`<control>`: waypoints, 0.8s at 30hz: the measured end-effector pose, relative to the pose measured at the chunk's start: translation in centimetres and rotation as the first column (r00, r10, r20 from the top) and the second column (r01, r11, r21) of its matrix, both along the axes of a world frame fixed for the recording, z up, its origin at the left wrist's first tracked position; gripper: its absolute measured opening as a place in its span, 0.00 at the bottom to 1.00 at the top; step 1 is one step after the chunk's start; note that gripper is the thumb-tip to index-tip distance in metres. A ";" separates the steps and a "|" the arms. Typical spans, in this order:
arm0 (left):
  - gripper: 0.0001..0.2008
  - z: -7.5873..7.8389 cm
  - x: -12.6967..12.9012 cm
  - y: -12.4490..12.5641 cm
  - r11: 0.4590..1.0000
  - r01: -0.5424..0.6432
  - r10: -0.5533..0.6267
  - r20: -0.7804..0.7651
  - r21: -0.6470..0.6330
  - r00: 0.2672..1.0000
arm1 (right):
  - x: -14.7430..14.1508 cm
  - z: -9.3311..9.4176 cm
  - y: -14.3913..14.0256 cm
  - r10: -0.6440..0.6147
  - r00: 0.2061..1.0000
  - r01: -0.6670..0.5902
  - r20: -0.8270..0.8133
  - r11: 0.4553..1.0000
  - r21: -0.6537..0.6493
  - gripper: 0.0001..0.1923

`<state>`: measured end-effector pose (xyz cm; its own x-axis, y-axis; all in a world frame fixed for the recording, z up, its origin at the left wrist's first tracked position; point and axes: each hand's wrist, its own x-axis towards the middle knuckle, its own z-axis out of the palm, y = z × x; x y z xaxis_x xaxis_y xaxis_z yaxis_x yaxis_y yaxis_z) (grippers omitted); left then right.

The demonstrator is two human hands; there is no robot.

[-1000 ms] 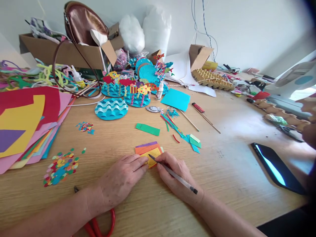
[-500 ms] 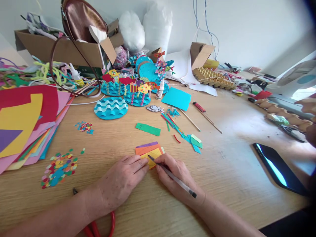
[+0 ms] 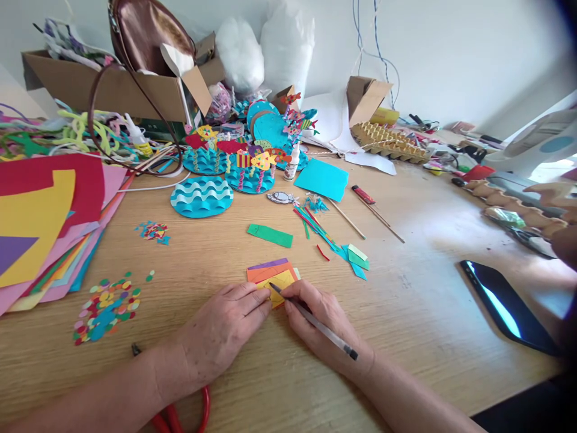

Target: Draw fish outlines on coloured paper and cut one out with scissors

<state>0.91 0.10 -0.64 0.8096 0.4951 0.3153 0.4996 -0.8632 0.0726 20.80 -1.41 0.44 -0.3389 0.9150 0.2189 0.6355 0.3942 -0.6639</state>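
Observation:
A small yellow paper piece with drawn lines lies on an orange paper and a purple paper at the table's near middle. My left hand has its fingers together on the yellow paper's left side, holding it; the thumb is hidden. In my right hand is a clear-barrelled pen, gripped near its point, with the tip on the yellow paper. Below my left forearm, red-handled scissors are partly covered. A green paper strip lies just beyond the stack.
Paper dots and coloured sheets lie left. Paper fish stand on blue wavy bases at the back, near a glue bottle. Thin paper strips, wooden sticks and a phone lie to the right.
The view has shifted very slightly. Both hands, the pen and the papers are otherwise in nearly the same place.

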 end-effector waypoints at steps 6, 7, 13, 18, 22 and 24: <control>0.18 0.2 0.0 0.0 1.000 -0.007 0.007 -0.004 0.002 1.000 | 0.0 0.0 0.0 0.006 1.000 -0.006 0.000 1.000 -0.010 0.06; 0.18 0.3 0.0 0.0 1.000 -0.009 0.008 -0.004 -0.009 1.000 | -0.1 0.1 -0.1 0.002 1.000 -0.002 0.007 1.000 -0.011 0.06; 0.18 0.2 0.1 0.0 1.000 -0.007 0.006 -0.006 -0.022 1.000 | -0.1 0.1 -0.2 -0.022 1.000 0.022 0.015 1.000 0.005 0.06; 0.19 0.4 0.0 0.0 1.000 -0.002 0.002 -0.013 0.006 1.000 | 0.0 0.1 -0.2 -0.030 0.999 0.030 0.011 0.999 0.014 0.05; 0.18 0.5 -0.1 0.0 1.000 -0.006 0.006 -0.023 -0.002 1.000 | 0.0 0.1 -0.2 -0.037 0.999 0.037 -0.003 0.999 0.011 0.06; 0.18 0.5 -0.2 -0.1 1.000 -0.002 0.002 -0.023 -0.012 1.000 | 0.0 0.1 -0.2 -0.041 0.999 0.041 -0.008 0.999 0.012 0.05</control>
